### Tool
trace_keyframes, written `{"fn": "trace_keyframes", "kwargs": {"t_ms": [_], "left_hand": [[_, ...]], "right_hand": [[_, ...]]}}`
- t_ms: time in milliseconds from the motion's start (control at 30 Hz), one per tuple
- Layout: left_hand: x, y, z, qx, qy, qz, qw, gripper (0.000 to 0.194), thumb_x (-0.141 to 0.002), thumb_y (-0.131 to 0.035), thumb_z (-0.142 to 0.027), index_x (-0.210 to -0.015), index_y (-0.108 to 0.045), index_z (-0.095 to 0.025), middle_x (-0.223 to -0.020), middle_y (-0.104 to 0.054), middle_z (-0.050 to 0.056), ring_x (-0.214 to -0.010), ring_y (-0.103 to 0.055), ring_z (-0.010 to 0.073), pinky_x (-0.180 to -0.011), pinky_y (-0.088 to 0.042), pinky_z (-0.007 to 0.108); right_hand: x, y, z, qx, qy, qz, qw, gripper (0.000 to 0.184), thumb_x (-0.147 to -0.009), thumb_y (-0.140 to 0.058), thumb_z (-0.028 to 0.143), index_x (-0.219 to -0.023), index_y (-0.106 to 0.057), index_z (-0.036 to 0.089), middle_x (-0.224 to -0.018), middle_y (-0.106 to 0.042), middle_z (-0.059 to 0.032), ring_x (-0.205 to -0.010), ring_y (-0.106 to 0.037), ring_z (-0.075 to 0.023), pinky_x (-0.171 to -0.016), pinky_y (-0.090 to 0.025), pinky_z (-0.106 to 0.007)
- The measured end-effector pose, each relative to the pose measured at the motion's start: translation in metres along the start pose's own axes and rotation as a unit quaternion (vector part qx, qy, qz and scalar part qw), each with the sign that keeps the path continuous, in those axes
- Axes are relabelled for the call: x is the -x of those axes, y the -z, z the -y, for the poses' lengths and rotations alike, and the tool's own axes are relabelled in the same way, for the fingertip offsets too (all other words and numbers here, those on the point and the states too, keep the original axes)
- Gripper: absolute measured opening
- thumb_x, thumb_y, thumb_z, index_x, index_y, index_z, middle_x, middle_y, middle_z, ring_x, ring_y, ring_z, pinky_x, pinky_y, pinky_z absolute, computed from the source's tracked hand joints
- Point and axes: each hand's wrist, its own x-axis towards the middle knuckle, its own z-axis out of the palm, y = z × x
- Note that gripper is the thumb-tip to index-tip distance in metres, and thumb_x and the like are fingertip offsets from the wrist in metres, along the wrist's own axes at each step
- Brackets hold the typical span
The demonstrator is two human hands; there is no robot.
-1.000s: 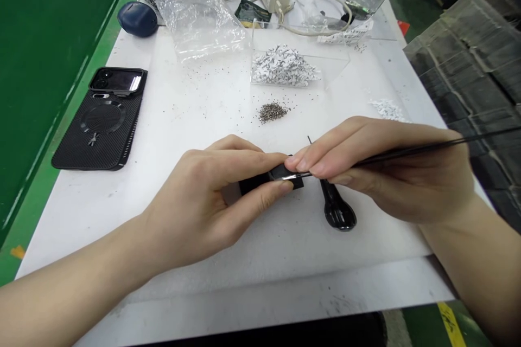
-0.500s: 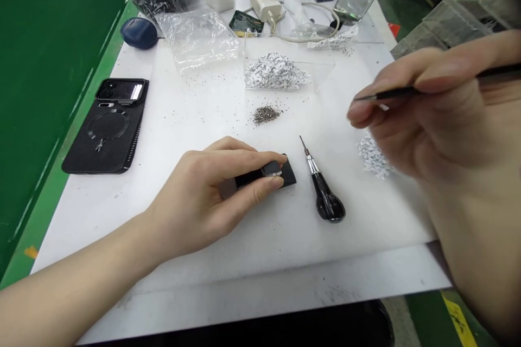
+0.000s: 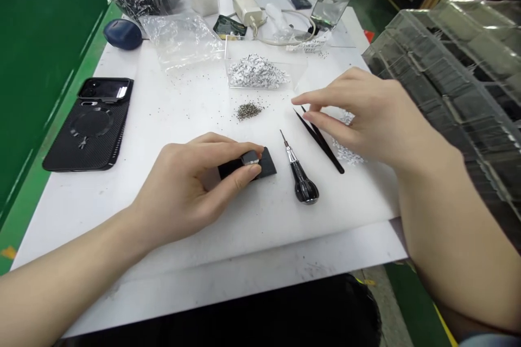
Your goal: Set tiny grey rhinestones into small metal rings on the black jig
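Between the thumb and index finger of my left hand (image 3: 191, 187) is a small dark part (image 3: 249, 158) with a shiny metal end; its kind cannot be made out. It is held at a flat black block (image 3: 268, 164), partly hidden by my fingers. My right hand (image 3: 366, 114) is open, thumb and fingers apart, beside black tweezers (image 3: 325, 147) that lie on the white mat. A black-handled screwdriver (image 3: 304, 184) lies between the block and the tweezers, its bit pointing away from me. Beyond it is a small heap of tiny metal pieces (image 3: 249, 110), perhaps screws.
A clear tray (image 3: 260, 84) holds small white pieces; more white pieces (image 3: 345, 152) lie under my right hand. A black phone (image 3: 87, 124) is at left. Behind are plastic bags (image 3: 183, 38), a charger (image 3: 247, 10) and a glass container (image 3: 336, 2). Compartment boxes (image 3: 443, 76) stand at right.
My right hand has let go of the tweezers, which now lie on the mat, and has moved left and opened. My left hand keeps its grip. The whole view has shifted slightly.
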Motion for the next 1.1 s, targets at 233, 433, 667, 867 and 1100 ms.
{"fn": "trace_keyframes", "kwargs": {"t_ms": [233,433,667,867,1100], "left_hand": [[0.000,-0.004,0.000,0.024,-0.019,0.002,1.000,0.017,-0.105,-0.077,-0.032,-0.117,-0.089,-0.030,-0.116,-0.090,-0.003,-0.102,-0.084,0.0188,-0.092,-0.066,0.025],[0.003,-0.008,0.002,0.024,-0.069,0.010,0.997,0.021,-0.108,-0.071,-0.030,-0.122,-0.087,-0.028,-0.113,-0.090,-0.001,-0.097,-0.084,0.0186,-0.085,-0.066,0.026],[0.002,-0.012,0.009,0.053,-0.063,0.016,0.996,0.021,-0.106,-0.073,-0.033,-0.121,-0.087,-0.029,-0.116,-0.090,-0.001,-0.099,-0.085,0.0215,-0.089,-0.068,0.031],[0.003,-0.007,0.004,0.070,-0.020,0.050,0.996,0.017,-0.107,-0.072,-0.029,-0.113,-0.088,-0.029,-0.116,-0.089,-0.001,-0.105,-0.084,0.0234,-0.090,-0.067,0.033],[0.001,-0.005,0.001,0.084,-0.019,0.052,0.995,0.021,-0.105,-0.072,-0.025,-0.115,-0.089,-0.033,-0.118,-0.089,-0.003,-0.104,-0.084,0.0209,-0.089,-0.066,0.031]], "right_hand": [[0.002,-0.008,0.049,-0.087,-0.083,0.212,0.970,0.025,-0.095,-0.070,0.029,-0.119,-0.075,0.022,-0.056,-0.067,0.0082,-0.052,-0.062,-0.0166,-0.062,-0.044,-0.034],[0.000,-0.008,0.045,-0.219,-0.129,0.170,0.952,0.017,-0.081,-0.075,0.011,-0.088,-0.080,0.026,-0.051,-0.053,0.0091,-0.046,-0.047,-0.0118,-0.051,-0.037,-0.032],[-0.007,-0.021,0.062,-0.452,-0.116,-0.210,0.859,0.005,-0.098,-0.088,0.032,-0.102,-0.087,0.028,-0.081,-0.076,0.0015,-0.056,-0.062,-0.0153,-0.045,-0.045,-0.035],[-0.007,-0.038,0.083,-0.393,-0.067,-0.225,0.889,0.022,-0.083,-0.101,0.021,-0.091,-0.084,0.031,-0.091,-0.081,0.0047,-0.072,-0.078,-0.0157,-0.066,-0.069,-0.031],[-0.001,-0.038,0.076,-0.347,-0.048,-0.232,0.908,0.021,-0.089,-0.095,0.018,-0.097,-0.083,0.034,-0.093,-0.082,0.0024,-0.079,-0.082,-0.0214,-0.071,-0.073,-0.036]]}}
